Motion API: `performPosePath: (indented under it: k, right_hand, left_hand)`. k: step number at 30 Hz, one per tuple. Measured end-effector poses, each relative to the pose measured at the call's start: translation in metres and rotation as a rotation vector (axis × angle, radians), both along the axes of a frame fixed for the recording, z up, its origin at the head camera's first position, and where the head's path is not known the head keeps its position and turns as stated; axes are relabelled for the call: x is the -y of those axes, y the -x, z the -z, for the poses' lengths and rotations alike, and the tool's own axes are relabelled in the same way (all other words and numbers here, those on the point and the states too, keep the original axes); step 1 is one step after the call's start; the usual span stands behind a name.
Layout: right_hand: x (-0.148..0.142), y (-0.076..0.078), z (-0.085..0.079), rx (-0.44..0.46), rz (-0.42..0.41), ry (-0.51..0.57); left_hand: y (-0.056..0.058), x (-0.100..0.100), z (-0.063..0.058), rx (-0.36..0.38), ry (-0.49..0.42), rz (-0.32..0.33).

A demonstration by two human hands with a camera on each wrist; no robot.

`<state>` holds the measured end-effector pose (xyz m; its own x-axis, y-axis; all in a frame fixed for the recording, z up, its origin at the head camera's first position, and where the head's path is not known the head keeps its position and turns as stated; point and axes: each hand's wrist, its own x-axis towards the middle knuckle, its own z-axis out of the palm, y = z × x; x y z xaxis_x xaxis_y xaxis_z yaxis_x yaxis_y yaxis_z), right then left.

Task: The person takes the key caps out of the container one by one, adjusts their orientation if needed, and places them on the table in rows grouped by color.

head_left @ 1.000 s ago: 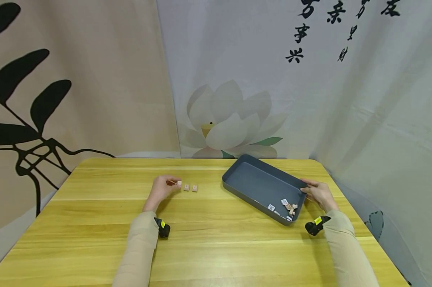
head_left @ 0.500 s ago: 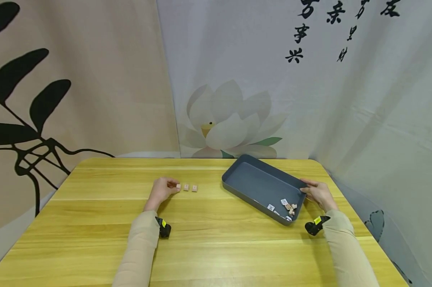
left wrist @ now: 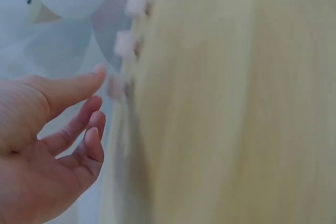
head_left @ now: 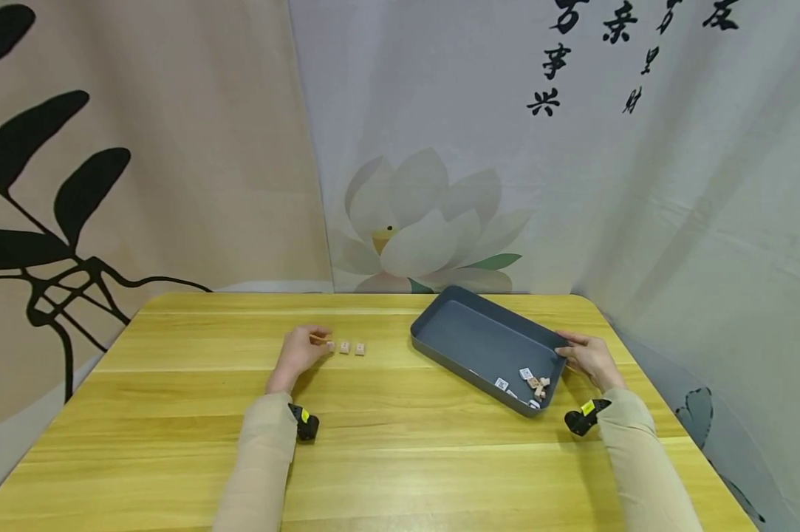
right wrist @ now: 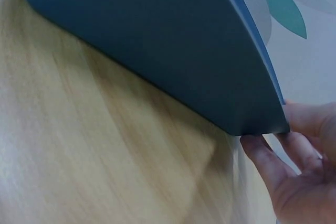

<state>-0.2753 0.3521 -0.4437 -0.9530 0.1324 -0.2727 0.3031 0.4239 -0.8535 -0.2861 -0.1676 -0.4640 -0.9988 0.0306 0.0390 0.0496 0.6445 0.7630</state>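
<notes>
My left hand [head_left: 300,351] is at the left end of a short row of small pale cubes with marks on top. Its thumb and fingers stand apart, thumb tip right beside the nearest cube [left wrist: 116,87], as the left wrist view shows. The middle cube [head_left: 344,347] and the right-hand cube [head_left: 360,349] follow in line with small gaps. My right hand [head_left: 591,360] grips the right end of a dark blue-grey rectangular tray [head_left: 479,336]. In the right wrist view, thumb and fingers hold the corner of the tray wall [right wrist: 157,40].
Several small cubes and tiles [head_left: 534,383] lie loose in the tray's near right corner. The tray sits at an angle on the wooden table [head_left: 386,458]. Printed curtains [head_left: 433,111] hang behind the table's far edge.
A second ago my left hand held the leftmost cube slightly higher; it came down into line with the other two, and the fingers have parted from it. My right hand and the tray stay put.
</notes>
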Motion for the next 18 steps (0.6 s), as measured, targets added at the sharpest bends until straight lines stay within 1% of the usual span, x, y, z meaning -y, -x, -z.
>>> performPosePath:
  k: [2,5,9,11,13,15,18]
  right_hand:
    - [0.0,0.0,-0.001,0.005,0.001,0.001]
    - [0.0,0.001,-0.001,0.01,0.008,0.005]
    - [0.0,0.001,-0.001,0.008,0.011,0.01]
    - [0.001,0.001,-0.001,0.006,0.012,0.011]
    - [0.001,0.002,-0.001,0.007,0.017,0.007]
    - [0.001,0.002,-0.001,0.007,0.018,-0.001]
    - [0.002,0.002,0.0,0.011,0.023,-0.014]
  left_hand:
    - [0.0,-0.009,-0.005,-0.038,-0.007,-0.003]
    - [0.002,-0.029,-0.011,-0.11,-0.014,0.002]
    - [0.004,-0.07,-0.016,-0.231,-0.001,0.051]
    - [0.005,-0.094,-0.017,-0.293,0.013,0.101]
    - [0.003,-0.12,-0.018,-0.329,0.036,0.171]
    - [0.001,-0.145,-0.017,-0.338,0.059,0.253]
    - [-0.006,-0.182,-0.017,-0.314,0.101,0.383]
